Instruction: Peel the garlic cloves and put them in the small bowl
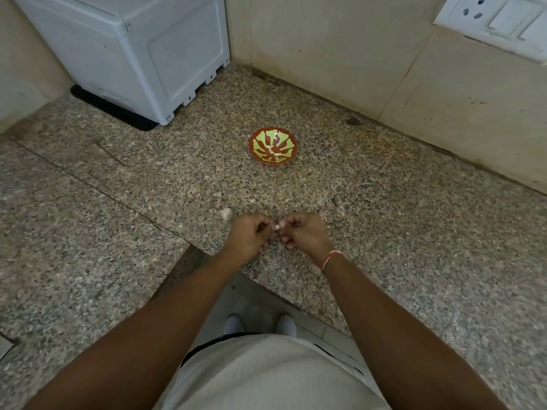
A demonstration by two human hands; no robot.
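Observation:
A small red bowl (pixel 273 145) with a green pattern stands on the speckled granite counter, well beyond my hands; pale peeled cloves lie at its bottom. My left hand (pixel 250 233) and my right hand (pixel 305 232) meet just above the counter's near edge. Between their fingertips they pinch one small pale garlic clove (pixel 277 227), mostly hidden by the fingers. A piece of garlic with its papery skin (pixel 226 213) lies on the counter just left of my left hand.
A white appliance (pixel 142 51) on a black mat fills the back left corner. Tiled walls close the back and right, with a white switch plate (pixel 500 22) at the upper right. The counter's front edge (pixel 266 284) cuts in near my body.

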